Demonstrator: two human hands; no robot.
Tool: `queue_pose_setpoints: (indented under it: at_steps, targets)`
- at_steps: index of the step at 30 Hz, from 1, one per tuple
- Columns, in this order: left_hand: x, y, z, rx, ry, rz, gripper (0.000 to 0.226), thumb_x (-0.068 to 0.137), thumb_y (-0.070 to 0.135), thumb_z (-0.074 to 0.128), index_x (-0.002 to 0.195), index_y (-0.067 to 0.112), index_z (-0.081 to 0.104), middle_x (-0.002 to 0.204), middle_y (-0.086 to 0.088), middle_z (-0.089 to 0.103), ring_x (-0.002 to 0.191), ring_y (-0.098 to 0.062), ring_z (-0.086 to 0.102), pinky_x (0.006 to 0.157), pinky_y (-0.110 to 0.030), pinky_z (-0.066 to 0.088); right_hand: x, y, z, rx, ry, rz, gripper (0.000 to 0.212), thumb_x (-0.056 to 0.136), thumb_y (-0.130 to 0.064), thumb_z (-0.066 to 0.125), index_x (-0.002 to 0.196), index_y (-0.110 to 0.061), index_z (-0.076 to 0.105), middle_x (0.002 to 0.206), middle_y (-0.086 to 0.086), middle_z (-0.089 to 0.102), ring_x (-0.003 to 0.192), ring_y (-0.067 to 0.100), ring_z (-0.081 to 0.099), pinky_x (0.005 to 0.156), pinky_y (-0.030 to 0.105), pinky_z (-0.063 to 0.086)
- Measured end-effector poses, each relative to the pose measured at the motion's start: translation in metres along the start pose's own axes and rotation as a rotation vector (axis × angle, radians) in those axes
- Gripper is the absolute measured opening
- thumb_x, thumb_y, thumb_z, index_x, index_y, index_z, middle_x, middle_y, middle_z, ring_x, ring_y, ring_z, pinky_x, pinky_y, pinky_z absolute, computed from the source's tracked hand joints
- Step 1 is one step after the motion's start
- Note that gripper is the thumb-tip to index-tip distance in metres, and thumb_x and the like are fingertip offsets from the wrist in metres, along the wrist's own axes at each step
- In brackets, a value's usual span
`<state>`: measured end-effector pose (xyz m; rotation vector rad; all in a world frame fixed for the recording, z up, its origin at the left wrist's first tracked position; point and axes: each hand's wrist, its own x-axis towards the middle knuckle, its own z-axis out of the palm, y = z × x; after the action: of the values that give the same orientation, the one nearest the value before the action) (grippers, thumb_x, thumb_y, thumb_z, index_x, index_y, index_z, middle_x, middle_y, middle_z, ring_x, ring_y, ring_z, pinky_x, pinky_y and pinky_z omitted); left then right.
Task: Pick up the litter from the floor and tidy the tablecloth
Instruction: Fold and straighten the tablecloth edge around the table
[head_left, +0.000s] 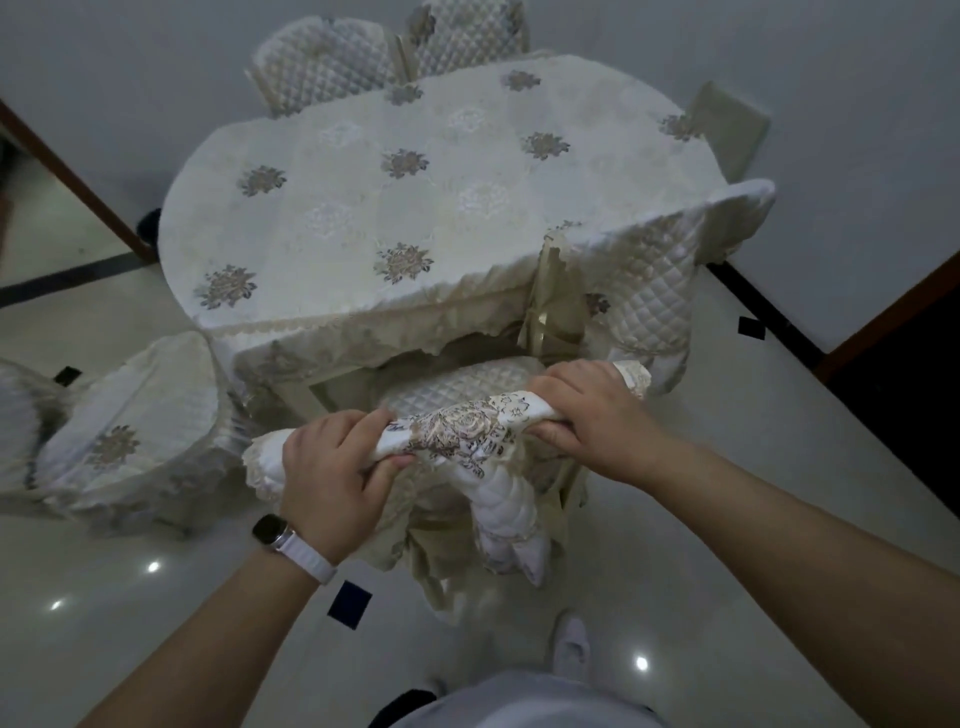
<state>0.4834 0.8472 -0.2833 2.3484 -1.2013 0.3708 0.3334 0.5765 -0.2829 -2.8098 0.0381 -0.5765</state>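
A cream tablecloth (415, 197) with grey-gold flower motifs covers the table; its lace hem hangs unevenly along the near edge. Directly in front of me stands a chair with a quilted cover (462, 436), its top embroidered with a rose. My left hand (332, 467) grips the left part of that chair top, my right hand (587, 415) grips the right part, and the fabric bunches between them. No litter shows on the floor.
Quilted covered chairs stand at the left (130, 426), at the right corner (654, 270) and behind the table (332, 67). Glossy pale floor tiles (156, 623) carry small dark square inlays. My shoe (571, 644) sits near the chair's base. Dark wooden door frames flank both sides.
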Motion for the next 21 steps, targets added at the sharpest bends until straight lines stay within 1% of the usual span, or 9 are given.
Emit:
queue_pose_setpoints:
  at_steps: [2, 5, 7, 11, 14, 17, 19, 21]
  targets:
    - [0.004, 0.015, 0.009, 0.015, 0.022, -0.034, 0.04, 0.085, 0.051, 0.055, 0.109, 0.02, 0.064, 0.094, -0.001, 0.063, 0.087, -0.023, 0.052, 0.077, -0.042, 0.04, 0.003, 0.021, -0.004, 0.0, -0.015, -0.037, 0.059, 0.096, -0.062, 0.032, 0.113, -0.014, 0.062, 0.105, 0.006, 0.064, 0.095, 0.028, 0.06, 0.081, 0.042, 0.045]
    - [0.012, 0.035, 0.02, 0.022, 0.043, -0.077, 0.039, 0.084, 0.05, 0.056, 0.109, 0.021, 0.062, 0.095, -0.003, 0.064, 0.088, -0.023, 0.051, 0.078, -0.042, 0.041, 0.008, 0.049, -0.007, 0.021, -0.052, -0.072, 0.05, 0.091, -0.056, 0.046, 0.114, -0.014, 0.063, 0.106, 0.006, 0.063, 0.095, 0.03, 0.06, 0.082, 0.043, 0.043]
    - [0.014, 0.046, 0.027, 0.04, 0.051, -0.1, 0.039, 0.084, 0.05, 0.056, 0.11, 0.022, 0.061, 0.095, -0.004, 0.064, 0.089, -0.023, 0.052, 0.079, -0.042, 0.041, 0.01, 0.063, -0.007, 0.037, -0.058, -0.094, 0.047, 0.089, -0.052, 0.05, 0.115, -0.015, 0.062, 0.108, 0.006, 0.063, 0.096, 0.03, 0.06, 0.082, 0.044, 0.043]
    - [0.017, 0.059, 0.037, 0.072, 0.077, -0.131, 0.039, 0.087, 0.054, 0.053, 0.11, 0.023, 0.06, 0.096, -0.003, 0.064, 0.09, -0.025, 0.054, 0.081, -0.042, 0.039, 0.012, 0.082, -0.007, 0.054, -0.061, -0.125, 0.047, 0.089, -0.052, 0.049, 0.114, -0.015, 0.062, 0.107, 0.005, 0.062, 0.096, 0.03, 0.058, 0.083, 0.044, 0.042]
    - [0.023, 0.057, 0.039, 0.105, 0.096, -0.1, 0.05, 0.095, 0.061, 0.04, 0.108, 0.018, 0.063, 0.095, -0.006, 0.064, 0.09, -0.024, 0.051, 0.08, -0.041, 0.038, 0.017, 0.085, -0.005, 0.062, -0.048, -0.112, 0.046, 0.089, -0.051, 0.048, 0.113, -0.014, 0.064, 0.104, 0.005, 0.062, 0.094, 0.03, 0.057, 0.083, 0.041, 0.039]
    - [0.032, 0.04, 0.036, 0.117, 0.085, -0.095, 0.055, 0.096, 0.062, 0.036, 0.107, 0.015, 0.062, 0.095, -0.01, 0.064, 0.09, -0.027, 0.052, 0.08, -0.043, 0.037, 0.025, 0.077, 0.002, 0.082, -0.021, -0.077, 0.047, 0.089, -0.052, 0.046, 0.112, -0.015, 0.064, 0.102, 0.004, 0.062, 0.093, 0.027, 0.056, 0.082, 0.038, 0.033]
    - [0.035, 0.027, 0.034, 0.121, 0.057, -0.105, 0.052, 0.094, 0.058, 0.044, 0.107, 0.012, 0.064, 0.096, -0.012, 0.064, 0.09, -0.031, 0.055, 0.081, -0.046, 0.039, 0.03, 0.069, 0.008, 0.099, -0.019, -0.056, 0.046, 0.089, -0.054, 0.046, 0.111, -0.017, 0.063, 0.101, 0.002, 0.062, 0.093, 0.027, 0.057, 0.083, 0.038, 0.033]
    - [0.036, 0.018, 0.033, 0.132, 0.05, -0.119, 0.044, 0.087, 0.048, 0.053, 0.107, 0.009, 0.065, 0.096, -0.013, 0.064, 0.089, -0.034, 0.057, 0.081, -0.047, 0.04, 0.034, 0.063, 0.014, 0.106, -0.017, -0.05, 0.045, 0.089, -0.054, 0.047, 0.111, -0.018, 0.062, 0.101, 0.001, 0.062, 0.094, 0.026, 0.057, 0.085, 0.038, 0.031]
